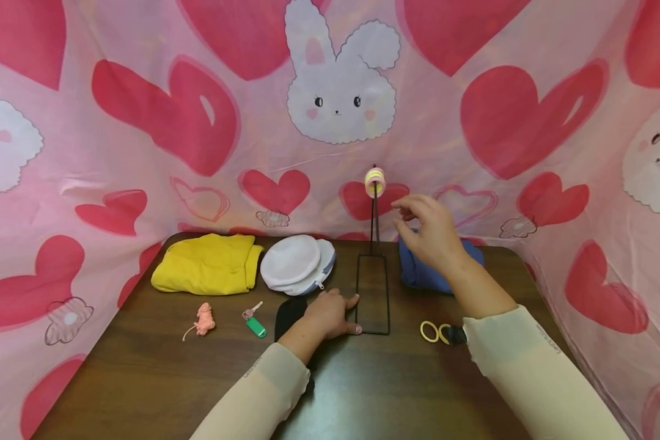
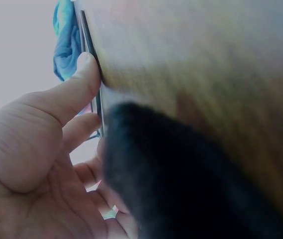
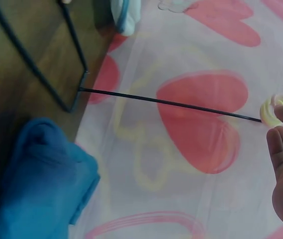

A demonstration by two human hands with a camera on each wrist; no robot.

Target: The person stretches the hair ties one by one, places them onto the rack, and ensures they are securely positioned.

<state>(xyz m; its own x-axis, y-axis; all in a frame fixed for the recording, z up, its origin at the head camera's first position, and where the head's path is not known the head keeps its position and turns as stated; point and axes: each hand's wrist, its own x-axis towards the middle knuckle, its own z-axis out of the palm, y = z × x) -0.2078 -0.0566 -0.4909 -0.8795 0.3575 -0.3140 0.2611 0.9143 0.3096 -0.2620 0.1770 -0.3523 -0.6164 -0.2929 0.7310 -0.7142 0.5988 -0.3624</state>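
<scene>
Hair ties (image 1: 374, 181) stacked atop the wire stand (image 1: 373, 293), at 12 o'clock. Right hand (image 1: 426, 231) just beside them at 3 o'clock, fingers loosely curled, holding nothing visible. Left hand (image 1: 330, 313) flat, pressing the stand's base. Two ties (image 1: 436, 332) left on the table (image 1: 143, 366) at 4 o'clock; seemingly most of the way through.

bare table (image 1: 143, 379) front, wire stand (image 1: 373, 293) seemingly mid-table

Black wire stand (image 1: 373, 293): rectangular base frame flat on the desk, centre, thin rod upright from its far end. Stack of hair ties (image 1: 374, 181), yellow and pink, on the rod's top. Two more yellow hair ties (image 1: 436, 332) lie flat on the desk, near right of the base, side by side.
</scene>
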